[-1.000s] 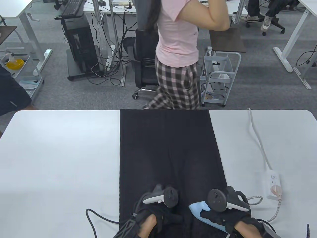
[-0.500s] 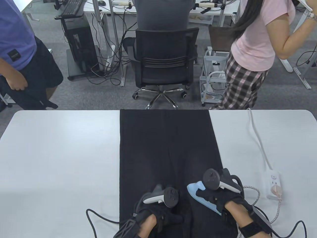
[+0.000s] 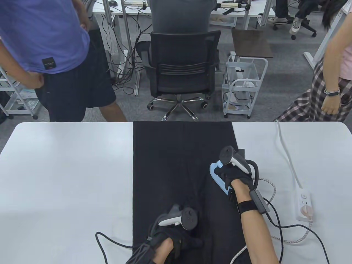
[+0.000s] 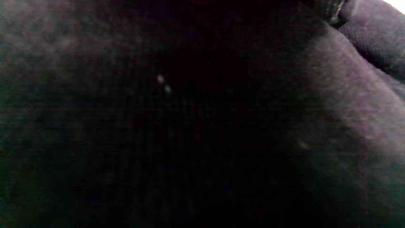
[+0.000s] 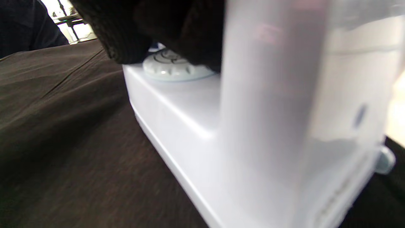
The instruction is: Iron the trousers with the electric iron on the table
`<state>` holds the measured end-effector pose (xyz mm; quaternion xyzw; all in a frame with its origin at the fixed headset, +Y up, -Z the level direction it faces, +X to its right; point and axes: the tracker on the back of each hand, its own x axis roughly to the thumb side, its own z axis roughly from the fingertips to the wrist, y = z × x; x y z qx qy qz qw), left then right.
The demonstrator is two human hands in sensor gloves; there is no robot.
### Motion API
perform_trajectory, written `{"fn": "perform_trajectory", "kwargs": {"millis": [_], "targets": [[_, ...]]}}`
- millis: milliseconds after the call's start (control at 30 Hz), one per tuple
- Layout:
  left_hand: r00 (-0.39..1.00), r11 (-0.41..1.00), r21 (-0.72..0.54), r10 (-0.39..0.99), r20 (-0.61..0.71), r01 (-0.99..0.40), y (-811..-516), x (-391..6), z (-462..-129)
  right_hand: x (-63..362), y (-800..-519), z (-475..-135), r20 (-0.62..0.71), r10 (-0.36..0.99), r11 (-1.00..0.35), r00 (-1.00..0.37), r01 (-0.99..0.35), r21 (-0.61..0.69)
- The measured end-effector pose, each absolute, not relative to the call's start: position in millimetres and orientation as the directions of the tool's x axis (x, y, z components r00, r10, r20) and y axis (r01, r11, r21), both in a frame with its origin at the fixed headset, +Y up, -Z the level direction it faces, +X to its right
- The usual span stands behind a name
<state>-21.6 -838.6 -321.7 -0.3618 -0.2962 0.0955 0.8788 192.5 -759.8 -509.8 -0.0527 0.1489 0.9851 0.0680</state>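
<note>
The trousers (image 3: 181, 176) are plain black, spread flat and long down the middle of the white table (image 3: 66, 176), with the seam between the two legs showing as a faint line; up close in the right wrist view the cloth (image 5: 69, 133) reads dark brown with a few shallow creases. The iron (image 3: 218, 176) is small and pale blue, with a ribbed white dial (image 5: 171, 68) on top, and it sits sole-down on the trouser leg nearer the power strip (image 3: 304, 203). The right hand (image 3: 233, 177) reaches well out over the cloth, forearm stretched, its gloved fingers (image 5: 126, 34) curled round the iron's handle so the iron lies directly beneath them, nose pointing away from the wrist. A braided cord (image 3: 294, 239) trails behind that wrist toward the strip. The left hand (image 3: 176, 236) lies low on the trousers at the near edge, wrist bent, tracker upward; its fingers seem to lie flat against the fabric, which sits right under them, though the dark glove on dark cloth hides how far they are curled, and its wrist camera shows only murky black weave (image 4: 202, 126).
</note>
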Motion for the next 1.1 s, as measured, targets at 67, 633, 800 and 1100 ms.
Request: {"fn": "perform_trajectory", "kwargs": {"millis": [67,633,800,1100], "targets": [[0.807,0.721,-0.691,0.38,0.452,0.047,-838.4,-21.9,-321.7,192.3,-759.8,-510.8,-0.127,0.124,-0.939,-0.984,-0.157,0.304],[0.809,0.714,-0.698,0.376,0.452,0.058,-838.7,-23.4,-322.2,183.6,-761.6,-414.6,0.196,0.132,-0.917,-0.972,-0.044,0.398],[0.808,0.714,-0.697,0.376,0.454,0.059,-838.7,-23.4,-322.3,185.6,-762.5,-365.6,0.309,0.139,-0.913,-0.941,-0.001,0.408],[0.809,0.718,-0.694,0.371,0.456,0.062,-838.3,-23.0,-322.0,198.9,-763.5,-302.6,0.408,0.145,-0.909,-0.901,0.042,0.415]]}}
